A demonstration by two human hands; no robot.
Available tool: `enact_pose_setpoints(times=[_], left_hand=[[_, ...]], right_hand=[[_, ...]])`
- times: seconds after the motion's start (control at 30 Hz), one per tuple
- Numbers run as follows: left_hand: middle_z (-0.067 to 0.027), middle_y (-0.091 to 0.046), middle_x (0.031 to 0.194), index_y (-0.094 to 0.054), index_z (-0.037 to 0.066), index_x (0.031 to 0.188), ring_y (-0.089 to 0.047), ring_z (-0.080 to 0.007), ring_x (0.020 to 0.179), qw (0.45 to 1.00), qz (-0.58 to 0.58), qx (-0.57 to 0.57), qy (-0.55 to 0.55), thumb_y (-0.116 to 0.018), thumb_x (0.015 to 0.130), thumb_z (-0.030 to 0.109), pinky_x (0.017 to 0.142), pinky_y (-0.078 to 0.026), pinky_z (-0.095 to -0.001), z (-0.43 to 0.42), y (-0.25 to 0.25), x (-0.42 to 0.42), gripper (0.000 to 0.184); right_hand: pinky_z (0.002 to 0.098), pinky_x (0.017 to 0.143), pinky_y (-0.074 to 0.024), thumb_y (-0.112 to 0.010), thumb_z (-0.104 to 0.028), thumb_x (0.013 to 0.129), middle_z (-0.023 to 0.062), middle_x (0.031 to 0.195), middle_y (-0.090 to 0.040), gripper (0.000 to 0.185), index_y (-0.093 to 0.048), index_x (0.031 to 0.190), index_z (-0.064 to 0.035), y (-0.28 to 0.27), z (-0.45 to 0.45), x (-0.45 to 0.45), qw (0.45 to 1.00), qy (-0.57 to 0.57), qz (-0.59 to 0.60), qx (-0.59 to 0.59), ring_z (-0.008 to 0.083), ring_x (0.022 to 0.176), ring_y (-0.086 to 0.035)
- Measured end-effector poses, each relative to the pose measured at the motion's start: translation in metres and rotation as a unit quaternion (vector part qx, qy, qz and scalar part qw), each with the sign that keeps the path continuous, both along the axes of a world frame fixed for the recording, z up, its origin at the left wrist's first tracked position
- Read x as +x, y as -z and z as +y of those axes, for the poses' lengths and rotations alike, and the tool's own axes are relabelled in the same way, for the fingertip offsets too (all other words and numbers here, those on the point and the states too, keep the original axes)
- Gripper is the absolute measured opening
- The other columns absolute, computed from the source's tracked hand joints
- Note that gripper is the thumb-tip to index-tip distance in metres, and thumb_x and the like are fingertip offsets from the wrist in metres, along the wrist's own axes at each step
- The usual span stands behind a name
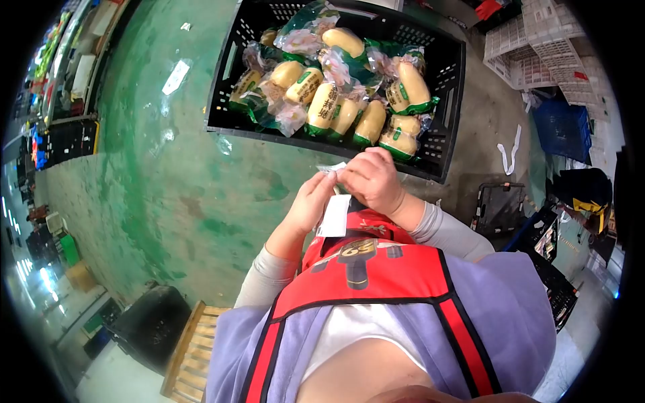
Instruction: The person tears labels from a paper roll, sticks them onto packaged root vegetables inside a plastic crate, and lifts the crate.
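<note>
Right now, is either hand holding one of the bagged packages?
No, the left hand and right hand hold white paper, while the packages lie in the crate.

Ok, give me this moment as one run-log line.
left hand: pinching white paper | right hand: pinching it too | black crate: beyond the hands, holding bagged pale produce

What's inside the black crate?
Bagged pale-yellow produce, some bags green-ended, fills much of the black crate. Anything beneath the visible bags is covered; can't tell.
</note>
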State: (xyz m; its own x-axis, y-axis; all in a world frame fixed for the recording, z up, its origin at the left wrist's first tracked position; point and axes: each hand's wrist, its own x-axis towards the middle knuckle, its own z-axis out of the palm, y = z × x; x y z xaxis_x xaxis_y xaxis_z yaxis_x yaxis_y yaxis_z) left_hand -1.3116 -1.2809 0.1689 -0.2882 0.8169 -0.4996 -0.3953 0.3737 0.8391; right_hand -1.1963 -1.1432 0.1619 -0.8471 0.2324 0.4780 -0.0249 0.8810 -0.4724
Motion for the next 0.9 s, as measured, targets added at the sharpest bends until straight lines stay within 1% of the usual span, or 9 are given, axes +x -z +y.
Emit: enact_pose_setpoints(times=[0.17, 0.23, 0.3, 0.37, 0.4, 0.5, 0.57, 0.73, 0.9], left_hand=[[0.0015, -0.054, 0.074, -0.056, 0.002, 0.098, -0.047, -0.0051, 0.062, 0.992, -0.088, -0.037, -0.079, -0.043, 0.091, 0.014, 0.057, -0.040, -0.0214, 0.004, 0.006, 0.000, 0.019], [0.0014, -0.054, 0.074, -0.057, 0.001, 0.098, -0.047, -0.0053, 0.062, 0.998, -0.011, -0.049, -0.034, -0.044, 0.091, 0.014, 0.056, -0.040, -0.0216, 0.004, 0.006, -0.002, 0.020], [0.0012, -0.054, 0.074, -0.057, -0.001, 0.100, -0.047, -0.0053, 0.063, 0.996, 0.064, -0.053, 0.024, -0.046, 0.090, 0.014, 0.057, -0.041, -0.0216, 0.008, 0.006, -0.002, 0.021], [0.0009, -0.054, 0.074, -0.055, -0.002, 0.107, -0.047, -0.0056, 0.065, 0.995, 0.077, -0.063, 0.029, -0.048, 0.091, 0.018, 0.058, -0.041, -0.0211, 0.011, 0.000, -0.001, 0.026], [0.0004, -0.055, 0.076, -0.054, -0.002, 0.110, -0.048, -0.0058, 0.067, 0.994, 0.092, -0.055, -0.031, -0.050, 0.091, 0.020, 0.060, -0.041, -0.0208, 0.012, -0.002, 0.001, 0.029], [-0.0020, -0.057, 0.085, -0.048, -0.001, 0.120, -0.051, -0.0068, 0.076, 0.989, 0.101, -0.045, -0.094, -0.052, 0.091, 0.024, 0.068, -0.043, -0.0212, 0.001, 0.010, -0.007, 0.039], [-0.0039, -0.057, 0.093, -0.044, -0.001, 0.124, -0.054, -0.0091, 0.083, 0.988, -0.102, -0.023, -0.110, -0.052, 0.091, 0.024, 0.074, -0.045, -0.0240, -0.006, 0.011, -0.010, 0.042], [-0.0046, -0.059, 0.097, -0.050, 0.000, 0.108, -0.055, -0.0084, 0.081, 0.987, -0.049, 0.100, -0.114, -0.058, 0.082, -0.006, 0.071, -0.044, -0.0191, -0.001, 0.007, 0.002, 0.027], [-0.0022, -0.061, 0.083, -0.054, 0.000, 0.093, -0.054, -0.0050, 0.073, 0.980, 0.073, 0.079, -0.169, -0.057, 0.084, -0.002, 0.064, -0.042, -0.0175, -0.001, 0.024, 0.001, 0.009]], right_hand=[[0.0349, 0.077, -0.0439, -0.071, -0.019, 0.070, 0.0052, 0.091, -0.059, 0.026, -0.063, 0.092, -0.0063, 0.006, 0.009, 0.003, 0.976, 0.030, -0.010, -0.213, 0.0237, 0.088, -0.055], [0.0290, 0.073, -0.0451, -0.070, -0.018, 0.075, 0.0037, 0.091, -0.060, 0.023, -0.062, 0.092, -0.0038, 0.010, 0.013, 0.000, 0.892, 0.118, -0.070, -0.431, 0.0155, 0.084, -0.056], [0.0203, 0.064, -0.0442, -0.062, -0.012, 0.083, -0.0022, 0.079, -0.060, 0.011, -0.061, 0.087, -0.0016, 0.032, 0.021, 0.002, 0.741, -0.018, -0.180, -0.647, 0.0053, 0.071, -0.053], [0.0200, 0.064, -0.0437, -0.060, -0.011, 0.085, -0.0032, 0.075, -0.059, 0.009, -0.062, 0.085, -0.0027, 0.032, 0.030, -0.004, 0.813, -0.002, -0.166, -0.558, 0.0045, 0.070, -0.052], [0.0196, 0.064, -0.0432, -0.060, -0.010, 0.084, -0.0031, 0.076, -0.059, 0.007, -0.062, 0.085, -0.0032, 0.048, 0.038, -0.007, 0.760, 0.059, -0.143, -0.632, 0.0037, 0.070, -0.051], [0.0207, 0.063, -0.0424, -0.061, -0.012, 0.083, -0.0017, 0.075, -0.060, 0.010, -0.062, 0.085, -0.0020, 0.083, 0.074, -0.023, 0.785, 0.139, -0.186, -0.574, 0.0055, 0.068, -0.052], [0.0217, 0.062, -0.0425, -0.062, -0.014, 0.083, -0.0011, 0.075, -0.060, 0.012, -0.062, 0.084, -0.0015, 0.098, 0.079, -0.038, 0.798, 0.140, -0.197, -0.553, 0.0062, 0.067, -0.052], [0.0269, 0.056, -0.0437, -0.067, -0.022, 0.077, 0.0031, 0.067, -0.062, 0.020, -0.063, 0.079, -0.0018, 0.143, 0.084, -0.062, 0.872, 0.183, -0.216, -0.400, 0.0107, 0.060, -0.056], [0.0308, 0.055, -0.0446, -0.069, -0.031, 0.073, 0.0076, 0.065, -0.062, 0.027, -0.062, 0.074, -0.0048, 0.102, 0.074, -0.073, 0.903, 0.237, -0.295, -0.206, 0.0174, 0.058, -0.059]])
